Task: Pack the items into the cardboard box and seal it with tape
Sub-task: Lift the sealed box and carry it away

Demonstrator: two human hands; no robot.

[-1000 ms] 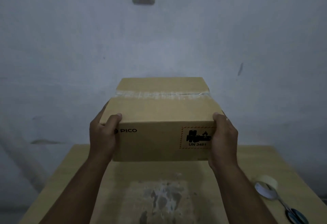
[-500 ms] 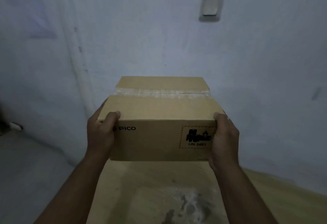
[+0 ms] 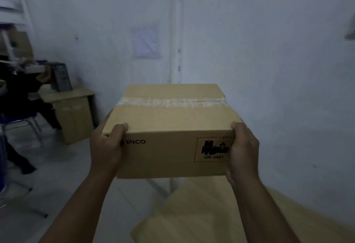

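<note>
The cardboard box (image 3: 169, 146) is hanging in the air in front of a pale wall (image 3: 269, 69), lifted off the tabletop (image 3: 211, 214), whose light wooden corner is showing below and to the right of it. The left grip (image 3: 107, 146) is clasping the box's left end, its thumb lying over the top front edge and its fingers wrapping round the side. The right grip (image 3: 243, 150) is clasping the right end the same way, partly covering a red-bordered hazard label (image 3: 213, 149) reading "UN 3481". The word "PICO" (image 3: 136, 142) is showing on the front face near the left grip. The box's 2 top flaps are lying shut, and a strip of clear tape (image 3: 172, 101) is running across the seam between them from side to side, so whatever is inside is hidden. At the far left, blurred, a small desk (image 3: 73, 108) is standing against the wall beside a metal-legged chair (image 3: 19, 125), and a sheet of paper (image 3: 147, 42) is hanging on the wall above the box.
</note>
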